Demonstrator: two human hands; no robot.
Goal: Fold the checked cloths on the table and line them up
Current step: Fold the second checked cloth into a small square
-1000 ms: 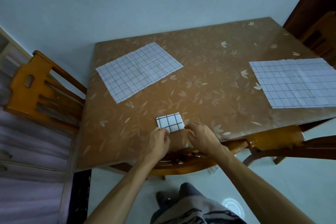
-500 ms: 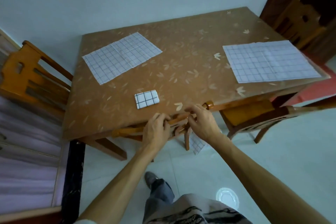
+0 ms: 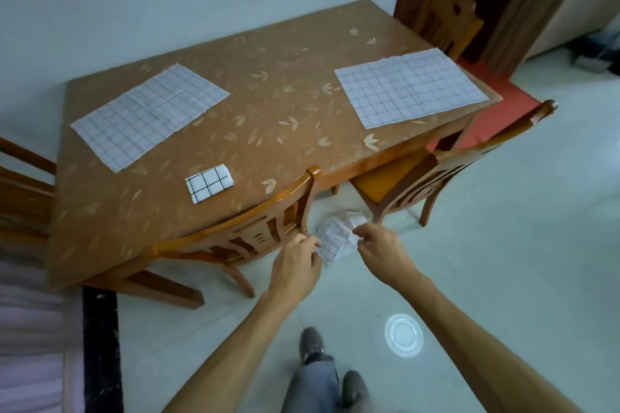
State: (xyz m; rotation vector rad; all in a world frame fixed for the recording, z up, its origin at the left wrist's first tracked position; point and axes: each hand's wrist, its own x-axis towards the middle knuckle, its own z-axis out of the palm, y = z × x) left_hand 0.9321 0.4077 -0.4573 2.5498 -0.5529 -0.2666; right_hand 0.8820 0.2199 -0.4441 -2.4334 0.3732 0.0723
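Left hand (image 3: 295,263) and right hand (image 3: 380,250) each pinching an edge of a crumpled checked cloth (image 3: 337,238) held below the table (image 3: 268,117) edge, folded cloth (image 3: 209,183) near table front, two flat cloths (image 3: 147,114) (image 3: 409,85) left and right

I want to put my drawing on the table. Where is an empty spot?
The widest bare patch of the table lies in the middle, between the left flat cloth and the right flat cloth. Another is the near left corner, beside the small folded cloth. The far corners are taken by the flat cloths.
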